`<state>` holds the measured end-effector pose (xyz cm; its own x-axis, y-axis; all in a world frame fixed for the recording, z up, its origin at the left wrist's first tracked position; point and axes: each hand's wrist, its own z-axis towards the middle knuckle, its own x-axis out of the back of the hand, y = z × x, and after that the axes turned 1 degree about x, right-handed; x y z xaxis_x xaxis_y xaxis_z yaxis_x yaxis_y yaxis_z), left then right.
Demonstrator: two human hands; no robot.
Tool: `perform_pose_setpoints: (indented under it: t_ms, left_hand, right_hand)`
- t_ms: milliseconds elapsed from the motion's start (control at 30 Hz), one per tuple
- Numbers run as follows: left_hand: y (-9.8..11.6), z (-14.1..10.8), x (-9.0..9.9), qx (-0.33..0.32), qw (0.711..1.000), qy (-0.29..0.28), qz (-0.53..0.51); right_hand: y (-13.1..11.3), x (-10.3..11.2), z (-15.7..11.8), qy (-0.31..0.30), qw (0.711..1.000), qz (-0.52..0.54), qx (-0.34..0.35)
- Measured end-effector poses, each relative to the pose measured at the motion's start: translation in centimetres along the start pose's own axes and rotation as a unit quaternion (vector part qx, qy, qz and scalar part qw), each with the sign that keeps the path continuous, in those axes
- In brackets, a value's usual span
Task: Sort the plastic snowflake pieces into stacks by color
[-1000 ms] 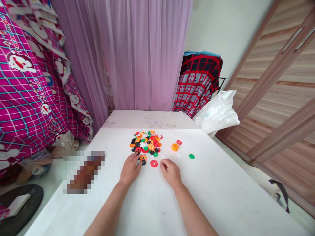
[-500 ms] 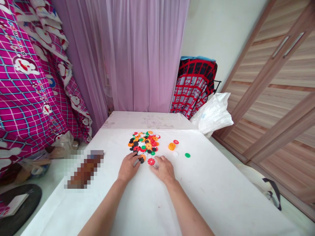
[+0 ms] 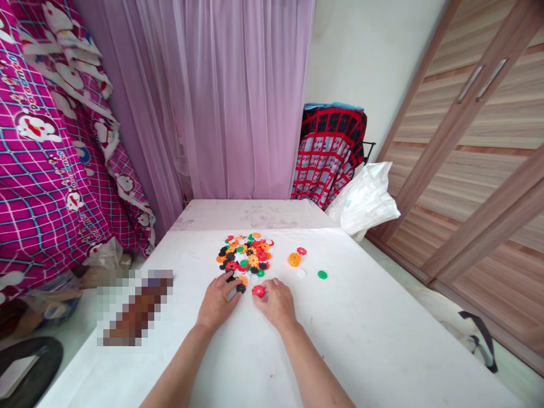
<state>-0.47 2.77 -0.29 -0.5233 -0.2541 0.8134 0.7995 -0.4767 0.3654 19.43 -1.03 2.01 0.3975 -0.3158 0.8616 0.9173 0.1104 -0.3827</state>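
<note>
A heap of small notched plastic discs (image 3: 240, 256) in red, orange, black, green and white lies mid-table. My right hand (image 3: 277, 303) pinches a red notched disc (image 3: 258, 291) between thumb and fingers, just in front of the heap. At the near left edge of the heap is my left hand (image 3: 216, 301), its fingers spread. Its index finger reaches black pieces, and its thumb is close to a black disc (image 3: 241, 288). An orange disc (image 3: 243, 280) shows between the hands. Whether the left fingertips press on any piece is too small to tell.
Right of the heap sit a few orange discs (image 3: 294, 259), a red disc (image 3: 301, 251), a white disc (image 3: 301, 273) and a green disc (image 3: 322, 275). A blurred-out brown object (image 3: 138, 309) is on the left of the white table (image 3: 382, 340). A white bag (image 3: 363, 198) stands beyond the right edge.
My right hand has closed its thumb and fingers on the red disc. The left hand stays by the heap, and the whole view has shifted slightly.
</note>
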Motion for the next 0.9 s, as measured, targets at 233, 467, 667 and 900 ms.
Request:
perform_pose_setpoints:
  t_ms: [233,467,667,900]
  left_hand:
    - [0.1,0.0,0.1,-0.006,1.000,-0.014,0.008]
    - [-0.3,-0.1,-0.3,-0.012,1.000,0.000,0.004]
    - [-0.2,-0.3,-0.4,-0.009,1.000,0.005,-0.008]
    - [0.0,-0.2,-0.1,-0.010,1.000,-0.010,0.000]
  right_hand:
    - [0.3,0.0,-0.9,0.008,1.000,0.011,-0.008]
    - [3.5,1.3,-1.7,0.030,0.994,-0.058,-0.088]
    - [5.7,2.0,-0.3,0.024,0.985,-0.127,-0.117]
    - [5.7,1.7,1.1,0.011,0.988,-0.126,-0.092]
